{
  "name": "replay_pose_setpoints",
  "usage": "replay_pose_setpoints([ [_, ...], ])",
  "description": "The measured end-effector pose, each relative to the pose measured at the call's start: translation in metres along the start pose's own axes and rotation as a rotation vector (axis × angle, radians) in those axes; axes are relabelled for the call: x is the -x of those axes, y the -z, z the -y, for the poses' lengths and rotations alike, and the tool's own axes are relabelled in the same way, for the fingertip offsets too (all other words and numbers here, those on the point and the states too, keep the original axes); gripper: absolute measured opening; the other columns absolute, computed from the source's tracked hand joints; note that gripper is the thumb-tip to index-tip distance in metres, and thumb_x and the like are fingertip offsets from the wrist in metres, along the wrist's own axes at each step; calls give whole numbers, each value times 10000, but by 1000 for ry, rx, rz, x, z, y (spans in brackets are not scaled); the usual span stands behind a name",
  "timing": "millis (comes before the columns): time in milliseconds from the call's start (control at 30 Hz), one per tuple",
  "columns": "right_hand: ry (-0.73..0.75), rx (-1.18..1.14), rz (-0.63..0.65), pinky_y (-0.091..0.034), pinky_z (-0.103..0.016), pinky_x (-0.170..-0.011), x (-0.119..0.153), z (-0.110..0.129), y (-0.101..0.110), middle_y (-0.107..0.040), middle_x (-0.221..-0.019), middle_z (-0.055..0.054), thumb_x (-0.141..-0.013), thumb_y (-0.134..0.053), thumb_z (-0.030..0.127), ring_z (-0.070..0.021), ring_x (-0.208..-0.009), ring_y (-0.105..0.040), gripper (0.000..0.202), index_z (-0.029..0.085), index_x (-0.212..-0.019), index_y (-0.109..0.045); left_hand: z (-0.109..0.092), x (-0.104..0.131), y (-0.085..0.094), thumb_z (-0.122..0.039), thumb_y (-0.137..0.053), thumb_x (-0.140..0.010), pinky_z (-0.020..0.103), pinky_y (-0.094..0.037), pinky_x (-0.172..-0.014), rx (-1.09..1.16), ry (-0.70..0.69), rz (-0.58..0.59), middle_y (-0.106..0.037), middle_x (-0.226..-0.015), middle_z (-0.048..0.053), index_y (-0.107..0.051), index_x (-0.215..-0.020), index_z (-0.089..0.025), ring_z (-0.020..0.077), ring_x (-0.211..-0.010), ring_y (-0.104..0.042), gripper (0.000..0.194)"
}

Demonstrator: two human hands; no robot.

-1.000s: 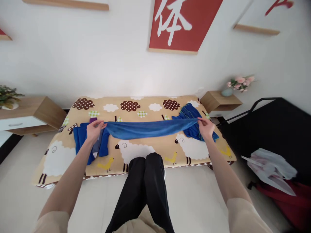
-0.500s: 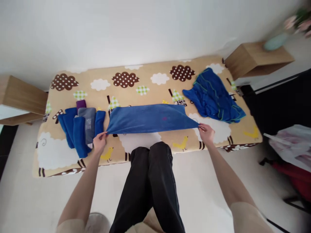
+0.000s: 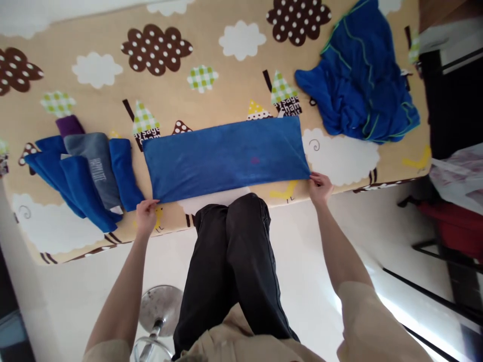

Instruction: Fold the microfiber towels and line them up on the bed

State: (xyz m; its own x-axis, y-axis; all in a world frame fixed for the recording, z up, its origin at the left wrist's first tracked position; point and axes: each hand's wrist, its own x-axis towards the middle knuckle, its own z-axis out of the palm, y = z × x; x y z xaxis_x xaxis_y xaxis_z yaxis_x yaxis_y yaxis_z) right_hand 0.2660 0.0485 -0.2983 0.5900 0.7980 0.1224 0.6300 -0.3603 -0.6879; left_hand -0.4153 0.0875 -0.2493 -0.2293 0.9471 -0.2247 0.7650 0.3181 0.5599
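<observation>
A blue towel lies stretched in a long flat strip on the patterned bed cover. At its near left corner, my left hand pinches the edge between thumb and fingers. My right hand grips the near right corner in the same way. Left of the towel, close to my left hand, lie several folded cloths: blue ones, a grey one with lettering, and a small purple one. A crumpled blue cloth with green trim lies beyond my right hand.
The bed's near edge runs just in front of my knees in black trousers. A round metal stool base stands on the floor behind at the left. On the right are a white plastic bag and a red item.
The towel's slanting sides have straightened, and it now lies flat and nearly rectangular, its corners still in both hands. The view has tipped down and closer to the bed.
</observation>
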Motion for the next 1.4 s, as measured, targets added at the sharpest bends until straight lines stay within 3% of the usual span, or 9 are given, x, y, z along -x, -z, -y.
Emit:
replay_pose_setpoints([
  [133, -14, 36, -64, -618, -456, -832, 3, -5, -2, -747, -1030, -120, -765, -595, 260, -277, -1021, -698, 191, 176, -845, -746, 5, -1, 3, -243, -398, -889, 439, -467, -955, -147, -221, 58, -695, -964, 137, -727, -873, -184, 273, -962, -580, 335],
  [267, -22, 75, -64, -604, -462, -832, 0, -4, -6, -742, -999, -134, -772, -581, 243, -274, -952, -688, 223, 157, -874, -760, 1, -2, -4, -216, -393, -894, 474, -445, -942, -212, -152, 3, -682, -950, 159, -728, -912, -164, 304, -967, -560, 339],
  [367, 110, 252, -15, -538, -511, -957, 1, 8, -4, -745, -1065, -122, -797, -579, 201, -291, -1036, -649, 225, 184, -907, -774, -11, 4, -13, -184, -468, -870, 526, -381, -1008, -308, -207, 19, -695, -1054, 163, -732, -908, -187, 344, -1111, -544, 267],
  [500, 363, 429, 185, -442, -499, -1039, 9, 29, -3, -727, -1215, -87, -896, -586, 190, -297, -1160, -603, 228, 240, -1004, -781, -30, 17, -23, -125, -553, -826, 543, -293, -1089, -407, -429, 71, -672, -1231, 132, -733, -968, -232, 347, -1267, -497, 253],
  [600, 500, 408, 359, -433, -442, -998, 14, 38, -7, -750, -1149, -74, -961, -572, 211, -270, -1101, -618, 210, 251, -994, -776, -36, 20, -24, -111, -508, -867, 508, -316, -1069, -474, -528, 135, -685, -1146, 132, -721, -985, -230, 325, -1199, -536, 270],
  [933, 745, 285, 631, -473, -393, -867, 32, 77, -58, -745, -1138, -96, -1052, -465, 248, -254, -1052, -628, 301, 234, -1173, -740, -29, -3, -23, -154, -461, -900, 419, -436, -838, -661, -512, 211, -640, -972, 165, -686, -963, -162, 337, -1003, -589, 234],
  [1067, 723, 267, 603, -499, -366, -870, 41, 84, -74, -735, -1065, -94, -1052, -440, 211, -230, -994, -637, 316, 224, -1067, -755, -23, -6, -20, -163, -475, -887, 398, -451, -825, -637, -503, 183, -630, -938, 146, -674, -906, -172, 310, -945, -592, 200],
  [1233, 659, 142, 518, -549, -356, -856, 58, 76, -76, -700, -978, -102, -1015, -475, 206, -226, -962, -629, 283, 215, -980, -757, -21, 5, -18, -200, -500, -876, 391, -435, -817, -654, -529, 294, -630, -901, 139, -675, -889, -176, 309, -950, -581, 177],
  [1400, 442, 63, 223, -542, -442, -966, 101, 84, -88, -690, -1078, -117, -970, -452, 145, -252, -1052, -619, 321, 217, -1072, -749, -40, 25, -37, -240, -508, -855, 431, -396, -858, -682, -347, 180, -619, -934, 157, -639, -852, -167, 340, -1007, -554, 149],
])
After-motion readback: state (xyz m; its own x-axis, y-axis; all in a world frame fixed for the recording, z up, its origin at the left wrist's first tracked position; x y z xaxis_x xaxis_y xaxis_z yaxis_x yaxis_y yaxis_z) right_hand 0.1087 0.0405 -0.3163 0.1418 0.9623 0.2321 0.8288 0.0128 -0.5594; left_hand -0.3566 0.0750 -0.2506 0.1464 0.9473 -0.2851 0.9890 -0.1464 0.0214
